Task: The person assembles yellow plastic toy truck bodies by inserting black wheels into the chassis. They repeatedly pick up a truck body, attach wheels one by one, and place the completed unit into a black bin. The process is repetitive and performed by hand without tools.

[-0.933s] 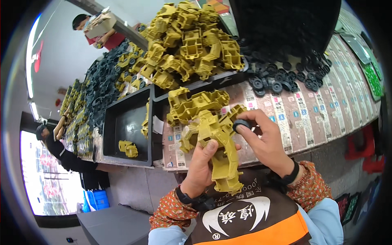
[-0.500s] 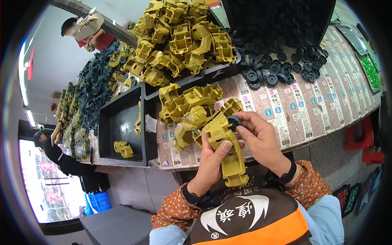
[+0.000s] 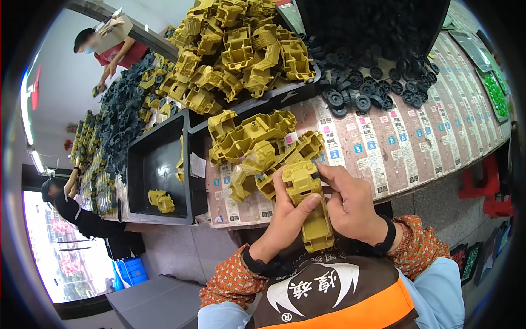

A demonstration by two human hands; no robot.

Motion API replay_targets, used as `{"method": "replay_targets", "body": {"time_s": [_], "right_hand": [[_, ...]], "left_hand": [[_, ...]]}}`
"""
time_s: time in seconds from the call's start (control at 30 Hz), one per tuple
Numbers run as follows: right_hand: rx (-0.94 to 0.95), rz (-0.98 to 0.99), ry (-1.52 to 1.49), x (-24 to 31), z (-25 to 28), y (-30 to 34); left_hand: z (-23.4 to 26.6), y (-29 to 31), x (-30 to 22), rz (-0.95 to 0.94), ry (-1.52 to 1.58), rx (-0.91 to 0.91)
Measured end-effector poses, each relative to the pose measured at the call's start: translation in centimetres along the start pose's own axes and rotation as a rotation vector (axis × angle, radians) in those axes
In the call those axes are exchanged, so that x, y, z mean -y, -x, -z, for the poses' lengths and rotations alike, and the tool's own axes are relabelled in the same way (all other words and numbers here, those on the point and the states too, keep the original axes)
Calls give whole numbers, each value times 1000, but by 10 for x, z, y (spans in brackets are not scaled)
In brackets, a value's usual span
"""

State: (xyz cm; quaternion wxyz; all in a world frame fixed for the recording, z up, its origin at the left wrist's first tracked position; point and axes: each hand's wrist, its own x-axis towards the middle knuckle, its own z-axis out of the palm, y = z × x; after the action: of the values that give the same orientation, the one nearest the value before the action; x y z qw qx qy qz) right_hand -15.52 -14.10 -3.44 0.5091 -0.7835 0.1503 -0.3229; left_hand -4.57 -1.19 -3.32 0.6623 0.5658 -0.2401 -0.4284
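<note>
My left hand [image 3: 287, 216] grips a mustard-yellow plastic toy truck body [image 3: 318, 233], thumb across its top and fingers along its left side. The body tilts lengthwise in front of my apron. At its upper right side my right hand [image 3: 353, 205] is closed against a black toy wheel [image 3: 316, 175]; only a dark sliver of the wheel shows beside the fingertips. Just beyond my hands lie several loose yellow bodies [image 3: 255, 134] on the table, heaped against one another.
A black tray piled with yellow bodies [image 3: 238, 49] stands behind. Left of it, another black tray [image 3: 159, 164] holds a few bodies. Black wheels [image 3: 378, 88] spill from a dark bin. Two co-workers [image 3: 118, 52] [image 3: 68, 203] are at the left. A red stool [image 3: 485, 181] stands right.
My right hand has brought the black wheel in against the side of the truck body, and its fingers now cover most of it. The left hand keeps its hold.
</note>
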Motion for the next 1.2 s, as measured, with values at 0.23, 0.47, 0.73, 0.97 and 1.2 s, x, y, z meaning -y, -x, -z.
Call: {"method": "replay_targets", "body": {"time_s": [0.23, 0.47, 0.73, 0.97, 1.2], "right_hand": [[86, -92, -20, -5, 25, -6], [34, 34, 941, -72, 96, -96], [121, 159, 938, -92, 102, -105], [425, -380, -468, 12, 55, -48], [355, -395, -636, 24, 26, -18]], "left_hand": [[1, -4, -6, 150, 117, 114], [4, -9, -47, 177, 230, 40], [3, -14, -49, -33, 357, -178], [7, -24, -55, -102, 495, -228], [-1, -26, -54, -279, 372, -282]]}}
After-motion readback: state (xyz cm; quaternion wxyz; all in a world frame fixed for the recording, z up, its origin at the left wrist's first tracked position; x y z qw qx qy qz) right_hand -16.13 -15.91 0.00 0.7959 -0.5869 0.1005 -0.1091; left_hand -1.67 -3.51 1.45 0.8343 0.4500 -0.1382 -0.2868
